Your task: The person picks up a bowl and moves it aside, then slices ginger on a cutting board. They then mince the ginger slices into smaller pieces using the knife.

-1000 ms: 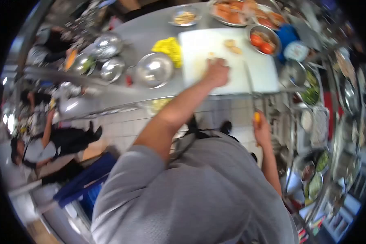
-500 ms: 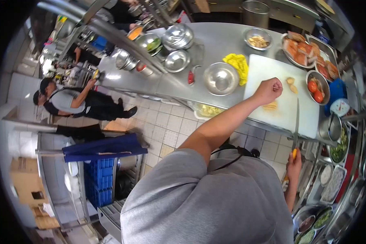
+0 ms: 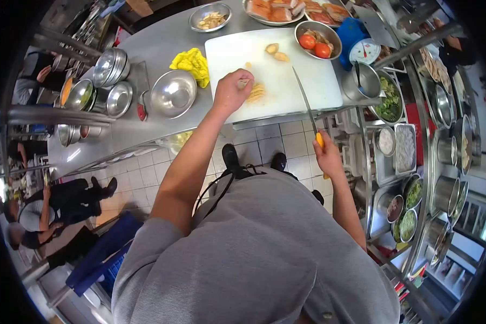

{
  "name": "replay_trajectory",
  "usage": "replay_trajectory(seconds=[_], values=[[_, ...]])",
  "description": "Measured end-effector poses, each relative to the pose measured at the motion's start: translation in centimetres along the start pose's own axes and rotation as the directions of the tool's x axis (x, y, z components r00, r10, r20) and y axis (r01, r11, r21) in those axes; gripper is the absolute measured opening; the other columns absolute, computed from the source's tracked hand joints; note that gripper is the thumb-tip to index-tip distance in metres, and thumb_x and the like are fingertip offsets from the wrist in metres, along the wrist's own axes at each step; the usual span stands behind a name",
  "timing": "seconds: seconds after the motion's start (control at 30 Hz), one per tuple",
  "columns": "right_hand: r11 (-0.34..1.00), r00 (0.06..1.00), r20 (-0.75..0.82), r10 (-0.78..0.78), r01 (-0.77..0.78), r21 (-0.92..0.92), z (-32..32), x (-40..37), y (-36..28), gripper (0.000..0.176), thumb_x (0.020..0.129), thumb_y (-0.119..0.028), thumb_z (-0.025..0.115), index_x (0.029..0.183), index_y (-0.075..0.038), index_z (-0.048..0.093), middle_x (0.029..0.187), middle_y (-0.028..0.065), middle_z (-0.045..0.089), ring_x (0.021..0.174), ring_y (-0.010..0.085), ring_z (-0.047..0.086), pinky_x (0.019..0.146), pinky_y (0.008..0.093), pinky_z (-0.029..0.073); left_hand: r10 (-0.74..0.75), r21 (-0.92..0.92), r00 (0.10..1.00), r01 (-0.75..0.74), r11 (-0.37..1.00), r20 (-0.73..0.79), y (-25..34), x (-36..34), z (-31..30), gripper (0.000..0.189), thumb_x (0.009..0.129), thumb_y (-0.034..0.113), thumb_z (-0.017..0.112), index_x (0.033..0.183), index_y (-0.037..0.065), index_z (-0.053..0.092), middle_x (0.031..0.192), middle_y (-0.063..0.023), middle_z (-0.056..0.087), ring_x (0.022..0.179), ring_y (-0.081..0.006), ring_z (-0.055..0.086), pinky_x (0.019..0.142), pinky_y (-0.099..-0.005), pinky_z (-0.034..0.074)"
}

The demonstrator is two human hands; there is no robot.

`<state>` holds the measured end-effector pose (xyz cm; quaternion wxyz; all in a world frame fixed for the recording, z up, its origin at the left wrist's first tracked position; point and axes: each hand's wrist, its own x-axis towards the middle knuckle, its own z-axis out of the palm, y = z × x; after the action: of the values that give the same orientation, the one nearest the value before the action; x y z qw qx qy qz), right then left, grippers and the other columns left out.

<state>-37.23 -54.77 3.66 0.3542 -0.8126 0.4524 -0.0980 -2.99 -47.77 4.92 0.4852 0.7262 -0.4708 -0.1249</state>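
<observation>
My left hand (image 3: 234, 92) is closed above the left part of the white cutting board (image 3: 275, 100), its fingers curled round something I cannot make out. Pale yellow slices (image 3: 256, 93) lie on the board beside it. My right hand (image 3: 327, 153) grips the yellow handle of a long knife (image 3: 305, 100), whose blade points forward over the board's right side. Two light brown pieces (image 3: 277, 52), perhaps ginger, rest near the board's back edge. A metal bowl with tomatoes (image 3: 322, 49) sits at the back right corner.
An empty metal bowl (image 3: 174, 94) and a yellow cloth (image 3: 191, 66) are left of the board. Behind stand a bowl of pale pieces (image 3: 210, 18) and a tray of fish (image 3: 275, 11). A scale (image 3: 364, 52) and food containers line the right. People stand far left.
The view has swung to the right, so the board now appears nearer the middle. My left hand has shifted to the board's left side, beside the slices. The knife stays in my right hand.
</observation>
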Motion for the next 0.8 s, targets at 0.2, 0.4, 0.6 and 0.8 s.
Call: replay_trajectory(seconds=[0.2, 0.4, 0.6, 0.8], values=[[0.997, 1.000, 0.000, 0.016, -0.016, 0.075, -0.3, -0.5, -0.8, 0.043, 0.098, -0.022, 0.060, 0.138, -0.011, 0.051, 0.097, 0.0290, 0.067, 0.091, 0.0461, 0.066, 0.077, 0.0463, 0.053, 0.246, 0.332, 0.969, -0.238, 0.913, 0.018, -3.6, -0.9, 2.0, 0.014, 0.081, 0.018, 0.072, 0.095, 0.014, 0.070, 0.099, -0.0064, 0.069, 0.090, -0.0284, 0.066, 0.084, -0.0396, 0.054], [0.992, 0.998, -0.025, 0.049, -0.046, 0.114, -0.4, -1.5, 0.5, 0.043, 0.098, -0.021, 0.060, 0.138, -0.010, 0.050, 0.095, 0.0280, 0.068, 0.088, 0.0453, 0.067, 0.075, 0.0452, 0.053, -0.262, 0.230, 0.965, 0.256, 0.939, -0.008, -7.5, 5.5, 1.3, 0.019, 0.084, 0.020, 0.070, 0.102, 0.014, 0.070, 0.108, -0.0098, 0.066, 0.102, -0.0300, 0.063, 0.092, -0.0440, 0.051], [0.993, 0.997, -0.067, 0.023, -0.016, 0.117, -0.7, -2.6, -0.1, 0.042, 0.098, -0.020, 0.060, 0.138, -0.010, 0.050, 0.096, 0.0282, 0.067, 0.088, 0.0453, 0.067, 0.075, 0.0454, 0.053, -0.205, 0.656, 0.939, -0.030, 0.754, 0.277, -7.6, 10.8, 2.6, 0.026, 0.086, 0.024, 0.066, 0.108, 0.012, 0.070, 0.105, -0.0135, 0.072, 0.095, -0.0312, 0.069, 0.088, -0.0425, 0.055], [0.992, 0.998, -0.069, 0.006, 0.003, 0.123, 0.3, -3.4, -0.1, 0.042, 0.098, -0.020, 0.060, 0.138, -0.010, 0.050, 0.095, 0.0279, 0.068, 0.088, 0.0462, 0.067, 0.076, 0.0453, 0.053, -0.328, 0.587, 0.866, 0.050, 0.808, 0.378, -5.6, 12.2, 7.1, 0.019, 0.088, 0.024, 0.062, 0.101, 0.014, 0.073, 0.098, -0.0151, 0.073, 0.094, -0.0305, 0.069, 0.086, -0.0407, 0.056]])
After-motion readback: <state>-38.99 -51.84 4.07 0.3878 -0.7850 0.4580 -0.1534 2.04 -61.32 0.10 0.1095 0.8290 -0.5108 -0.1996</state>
